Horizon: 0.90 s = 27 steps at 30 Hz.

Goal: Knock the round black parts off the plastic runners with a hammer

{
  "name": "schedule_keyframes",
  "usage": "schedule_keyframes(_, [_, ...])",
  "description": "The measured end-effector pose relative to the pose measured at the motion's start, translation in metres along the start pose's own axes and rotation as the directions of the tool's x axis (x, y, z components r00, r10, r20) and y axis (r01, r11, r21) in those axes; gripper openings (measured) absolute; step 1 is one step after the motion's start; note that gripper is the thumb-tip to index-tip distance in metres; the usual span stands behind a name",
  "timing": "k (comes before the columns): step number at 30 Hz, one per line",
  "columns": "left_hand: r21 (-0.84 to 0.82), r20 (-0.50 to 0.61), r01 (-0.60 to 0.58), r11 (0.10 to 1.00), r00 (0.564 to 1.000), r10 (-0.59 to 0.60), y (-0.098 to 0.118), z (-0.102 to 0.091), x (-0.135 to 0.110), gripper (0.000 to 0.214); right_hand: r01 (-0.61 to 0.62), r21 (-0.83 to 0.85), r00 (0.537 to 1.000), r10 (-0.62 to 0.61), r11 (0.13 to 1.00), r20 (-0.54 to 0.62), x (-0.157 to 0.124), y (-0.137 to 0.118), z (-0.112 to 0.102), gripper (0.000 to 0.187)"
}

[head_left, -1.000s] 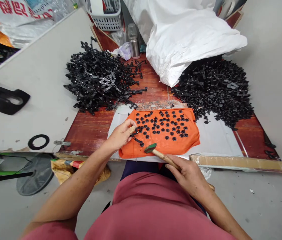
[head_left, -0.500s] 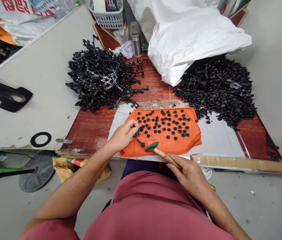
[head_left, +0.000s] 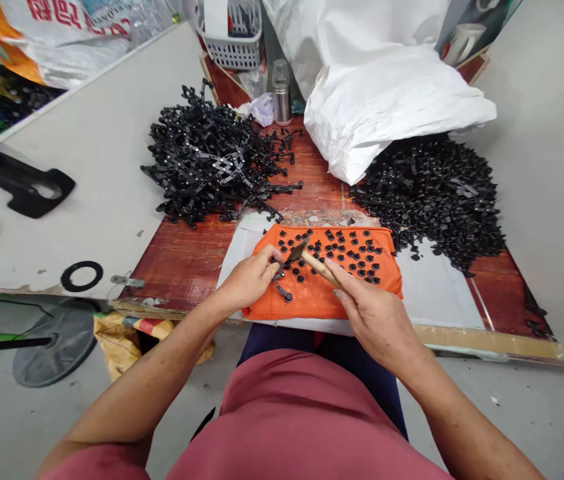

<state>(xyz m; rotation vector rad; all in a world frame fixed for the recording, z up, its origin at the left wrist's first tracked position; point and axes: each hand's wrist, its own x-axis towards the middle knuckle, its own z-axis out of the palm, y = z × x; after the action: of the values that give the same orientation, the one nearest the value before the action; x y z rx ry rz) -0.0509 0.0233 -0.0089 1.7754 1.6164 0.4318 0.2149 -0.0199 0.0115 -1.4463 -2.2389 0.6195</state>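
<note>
An orange cloth lies on the board in front of me, dotted with several small black round parts. My left hand pinches a thin black strip piece at the cloth's left edge. My right hand grips the wooden handle of a small hammer, whose dark head hangs just above the strip beside my left fingertips.
Two heaps of black plastic parts lie behind the cloth, one at the left and one at the right. A white sack rests between them. A steel flask and a basket stand at the back. A black ring lies on the left.
My right hand has raised the hammer and swung its head forward from the cloth's near edge to just above the strip. My left hand keeps its pinch.
</note>
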Motion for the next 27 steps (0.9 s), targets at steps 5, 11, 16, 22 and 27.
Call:
schedule_keyframes(5, [0.046, 0.004, 0.023, 0.999, 1.0, -0.023, -0.002, 0.002, 0.003, 0.021, 0.07, -0.159, 0.997, -0.076, 0.985, -0.032, 0.003, -0.003, 0.019, 0.053])
schedule_keyframes(11, [0.028, 0.0, 0.003, 1.0, 1.0, -0.003, -0.008, 0.003, 0.003, 0.022, 0.059, -0.224, 0.998, -0.066, 0.973, -0.024, 0.004, -0.003, 0.024, 0.055])
schedule_keyframes(16, [-0.002, 0.017, 0.026, 1.0, 1.0, -0.025, -0.009, 0.004, 0.004, 0.034, 0.042, -0.405, 0.994, 0.003, 0.913, 0.111, 0.012, -0.006, 0.02, 0.055])
schedule_keyframes(22, [-0.08, -0.065, 0.019, 0.997, 0.998, -0.024, -0.005, -0.007, -0.014, 0.02, 0.026, -0.075, 0.999, -0.028, 0.997, -0.032, 0.001, -0.003, 0.008, 0.054])
schedule_keyframes(27, [-0.131, 0.01, -0.056, 0.99, 0.998, 0.058, 0.003, -0.025, -0.025, 0.028, 0.016, 0.161, 0.994, 0.001, 0.987, -0.107, -0.023, 0.005, 0.004, 0.054])
